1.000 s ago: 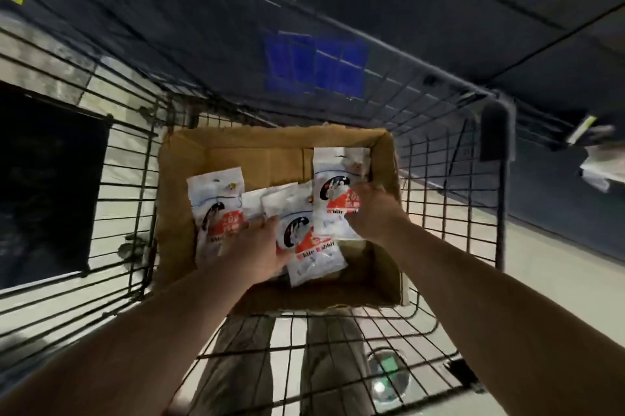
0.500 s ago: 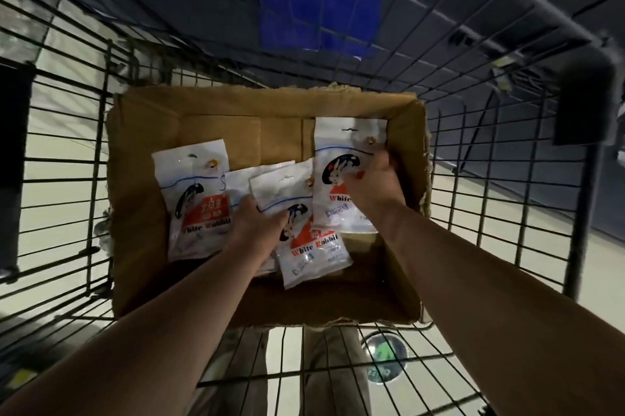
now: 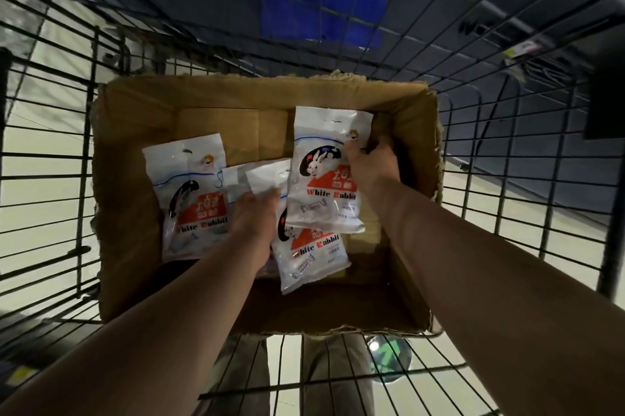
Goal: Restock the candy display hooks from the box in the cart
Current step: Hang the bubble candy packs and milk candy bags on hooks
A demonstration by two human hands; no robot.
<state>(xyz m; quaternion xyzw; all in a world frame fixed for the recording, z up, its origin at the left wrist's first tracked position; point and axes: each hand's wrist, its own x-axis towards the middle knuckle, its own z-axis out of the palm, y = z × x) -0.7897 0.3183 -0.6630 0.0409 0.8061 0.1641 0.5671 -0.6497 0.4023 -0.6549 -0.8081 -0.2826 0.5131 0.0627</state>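
Note:
An open cardboard box (image 3: 135, 246) sits in the wire cart (image 3: 507, 144). Several white candy bags printed "White Rabbit" lie inside it. My right hand (image 3: 367, 166) grips the right edge of one candy bag (image 3: 324, 175), lifted above the others. My left hand (image 3: 253, 212) reaches into the middle of the box, its fingers on the top of a second bag (image 3: 309, 260) that lies under the lifted one. Another bag (image 3: 189, 202) lies flat at the left. A further bag (image 3: 233, 178) peeks out behind my left hand.
The cart's wire walls rise on all sides of the box. A dark post (image 3: 605, 84) stands at the right edge. My legs and pale floor show through the cart's wire bottom, with a round greenish object (image 3: 389, 356) on the floor below.
The view has closed in on the box. My right hand has raised its bag up and over the middle bag. My left hand has slid further onto the middle bags.

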